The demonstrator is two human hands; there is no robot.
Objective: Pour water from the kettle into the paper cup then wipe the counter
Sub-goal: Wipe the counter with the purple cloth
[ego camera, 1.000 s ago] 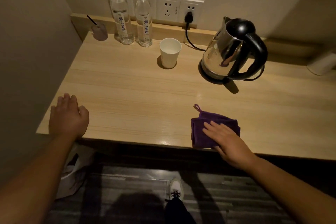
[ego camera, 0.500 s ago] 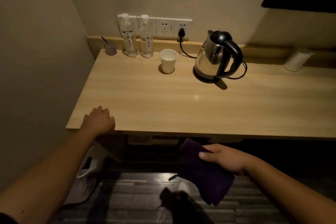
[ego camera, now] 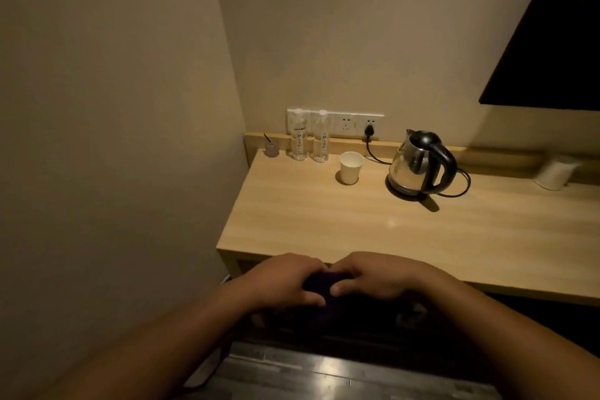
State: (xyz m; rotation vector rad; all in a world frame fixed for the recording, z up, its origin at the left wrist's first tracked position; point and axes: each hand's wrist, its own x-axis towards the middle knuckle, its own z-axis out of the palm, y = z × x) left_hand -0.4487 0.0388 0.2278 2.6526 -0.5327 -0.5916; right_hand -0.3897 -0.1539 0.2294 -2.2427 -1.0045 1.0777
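A steel kettle (ego camera: 417,166) with a black handle stands on its base at the back of the wooden counter (ego camera: 357,224). A white paper cup (ego camera: 350,167) stands upright to its left, apart from it. Below the counter's front edge, my left hand (ego camera: 285,282) and my right hand (ego camera: 376,278) meet, both closed on a dark purple cloth (ego camera: 324,297). Most of the cloth is hidden by my fingers and the dark below.
Two water bottles (ego camera: 310,141) and a small glass with a stirrer (ego camera: 271,148) line the back left under the wall sockets (ego camera: 357,123). The kettle's cord (ego camera: 373,153) runs to a socket. A white object (ego camera: 553,172) lies at the far right. A wall closes the left side.
The cloth has left the counter: my right hand pulled it off the front edge. My left hand came off the counter and joined it on the cloth. The view has backed away.
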